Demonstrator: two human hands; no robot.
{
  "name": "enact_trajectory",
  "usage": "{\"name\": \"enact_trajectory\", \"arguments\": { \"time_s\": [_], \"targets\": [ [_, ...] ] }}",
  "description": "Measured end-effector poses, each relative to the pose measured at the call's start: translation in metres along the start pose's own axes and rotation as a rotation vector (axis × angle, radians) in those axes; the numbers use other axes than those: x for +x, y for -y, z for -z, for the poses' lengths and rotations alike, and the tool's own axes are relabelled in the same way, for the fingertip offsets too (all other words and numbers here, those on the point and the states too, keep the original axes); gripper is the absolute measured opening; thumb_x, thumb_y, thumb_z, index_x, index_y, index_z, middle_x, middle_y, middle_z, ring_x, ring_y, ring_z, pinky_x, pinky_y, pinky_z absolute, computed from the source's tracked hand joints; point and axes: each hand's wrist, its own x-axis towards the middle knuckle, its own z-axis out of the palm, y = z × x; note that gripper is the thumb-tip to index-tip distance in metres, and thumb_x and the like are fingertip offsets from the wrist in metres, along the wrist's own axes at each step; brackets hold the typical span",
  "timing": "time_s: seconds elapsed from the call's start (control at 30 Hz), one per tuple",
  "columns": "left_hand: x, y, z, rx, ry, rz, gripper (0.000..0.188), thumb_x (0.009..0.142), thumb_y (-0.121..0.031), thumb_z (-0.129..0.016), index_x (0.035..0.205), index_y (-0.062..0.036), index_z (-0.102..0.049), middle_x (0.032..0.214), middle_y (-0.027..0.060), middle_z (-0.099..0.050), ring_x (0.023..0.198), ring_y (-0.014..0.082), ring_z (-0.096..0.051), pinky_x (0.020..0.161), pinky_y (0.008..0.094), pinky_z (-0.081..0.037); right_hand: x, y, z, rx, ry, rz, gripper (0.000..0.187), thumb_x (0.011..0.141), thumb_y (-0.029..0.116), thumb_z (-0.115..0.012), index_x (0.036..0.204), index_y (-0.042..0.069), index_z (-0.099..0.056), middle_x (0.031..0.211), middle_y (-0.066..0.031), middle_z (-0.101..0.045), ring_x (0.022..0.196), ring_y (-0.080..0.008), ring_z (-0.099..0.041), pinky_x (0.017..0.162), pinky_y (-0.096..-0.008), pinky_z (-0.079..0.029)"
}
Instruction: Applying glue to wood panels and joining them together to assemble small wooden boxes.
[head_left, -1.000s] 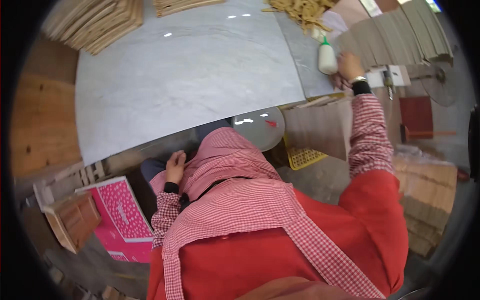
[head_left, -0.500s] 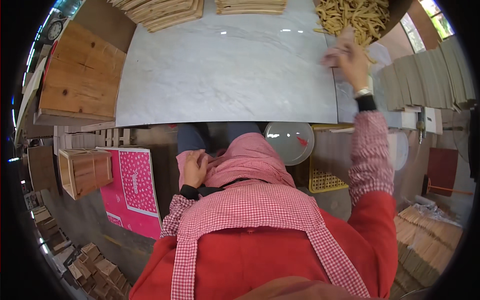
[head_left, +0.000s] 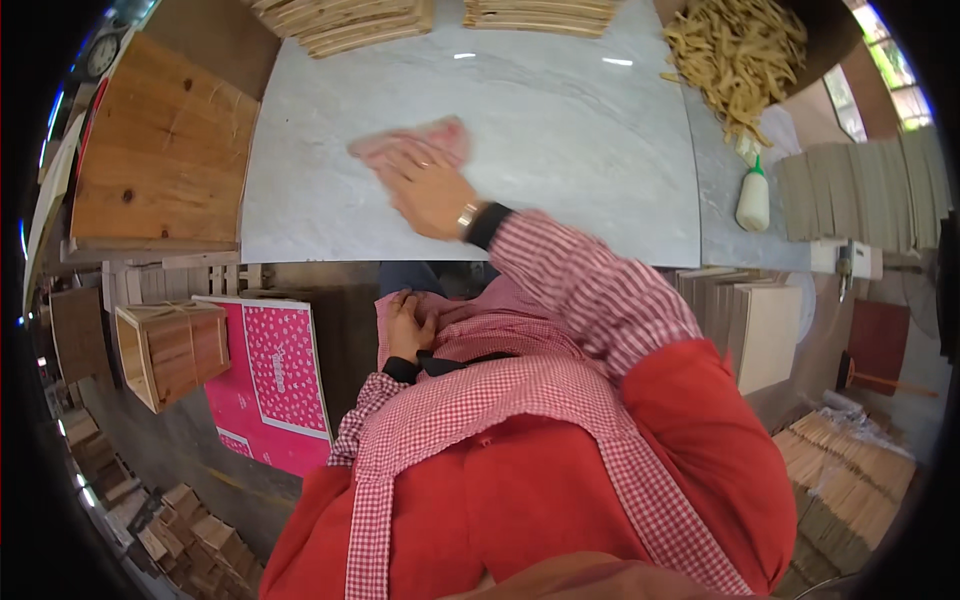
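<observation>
My right hand (head_left: pixel 430 192) lies over a pink cloth (head_left: pixel 440 135) on the grey marbled tabletop (head_left: pixel 560 130), left of its middle. The fingers press on the cloth, which is slightly blurred and spreads out beyond them. My left hand (head_left: pixel 405 328) rests on the red-checked apron (head_left: pixel 470 325) over my lap, holding nothing, its fingers loosely bent and a little apart.
Stacks of thin wooden slats (head_left: pixel 350 22) lie along the far edge. A pile of yellowish strips (head_left: pixel 735 50) spills from a container at far right, near a white squeeze bottle (head_left: pixel 753 200) and stacked grey boards (head_left: pixel 860 190). A wooden box (head_left: pixel 160 150) borders the left side.
My right hand has swept the cloth from the table's far right, beside the yellowish strips, to the left part of the tabletop. My left hand has stayed on my lap.
</observation>
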Motion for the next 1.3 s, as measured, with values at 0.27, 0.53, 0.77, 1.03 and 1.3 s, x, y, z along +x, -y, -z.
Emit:
{"name": "enact_trajectory", "arguments": {
  "time_s": [0.27, 0.53, 0.77, 1.03, 1.3],
  "targets": [
    [-0.013, 0.018, 0.020, 0.150, -0.050, 0.180, 0.025, 0.076, -0.019, -0.069, 0.093, -0.0019, -0.066, 0.100, 0.0170, -0.062, 0.100, 0.0328, -0.054, 0.087, 0.0431, -0.043, -0.065, -0.173, 0.122, -0.772, 0.110, -0.452, 0.051, 0.088, 0.026, -0.048, 0.135, 0.008, -0.045, 0.134, -0.0126, -0.050, 0.124, -0.0336, -0.044, 0.099, -0.0531, -0.034],
    [-0.021, 0.084, 0.037, -0.489, -0.508, 0.436, 0.013, 0.087, -0.013, -0.064, 0.086, -0.0010, -0.062, 0.079, 0.0060, -0.061, 0.071, 0.0147, -0.055, 0.067, 0.0277, -0.045, 0.079, -0.128, -0.044, -0.565, 0.372, -0.286, 0.026, 0.086, 0.022, -0.049, 0.101, 0.002, -0.055, 0.084, -0.0166, -0.062, 0.068, -0.0342, -0.061, 0.056, -0.0508, -0.045],
    [-0.045, 0.109, 0.026, -0.630, -0.518, 0.463, 0.016, 0.090, -0.014, -0.063, 0.084, 0.0005, -0.060, 0.075, 0.0013, -0.059, 0.068, 0.0097, -0.051, 0.065, 0.0251, -0.044, 0.105, 0.080, -0.146, -0.117, 0.167, 0.141, 0.053, 0.082, 0.016, -0.050, 0.133, 0.003, -0.044, 0.123, -0.0183, -0.058, 0.108, -0.0365, -0.055, 0.088, -0.0626, -0.036],
    [-0.089, 0.125, 0.011, -0.802, -0.455, 0.556, 0.018, 0.090, -0.015, -0.064, 0.083, 0.0006, -0.059, 0.073, 0.0008, -0.060, 0.068, 0.0078, -0.053, 0.066, 0.0227, -0.044, 0.015, -0.072, 0.033, -0.911, 0.187, -0.344, 0.045, 0.083, 0.020, -0.052, 0.127, 0.011, -0.051, 0.109, -0.0098, -0.061, 0.098, -0.0311, -0.057, 0.076, -0.0531, -0.042],
    [-0.110, 0.142, -0.001, -0.843, -0.415, 0.532, 0.018, 0.089, -0.015, -0.064, 0.081, 0.0006, -0.059, 0.074, 0.0018, -0.061, 0.069, 0.0076, -0.054, 0.066, 0.0238, -0.044, -0.038, -0.094, 0.096, -0.947, 0.599, -0.575, 0.029, 0.089, 0.023, -0.047, 0.096, 0.002, -0.065, 0.104, -0.0171, -0.064, 0.094, -0.0296, -0.061, 0.083, -0.0438, -0.047]
  ]
}}
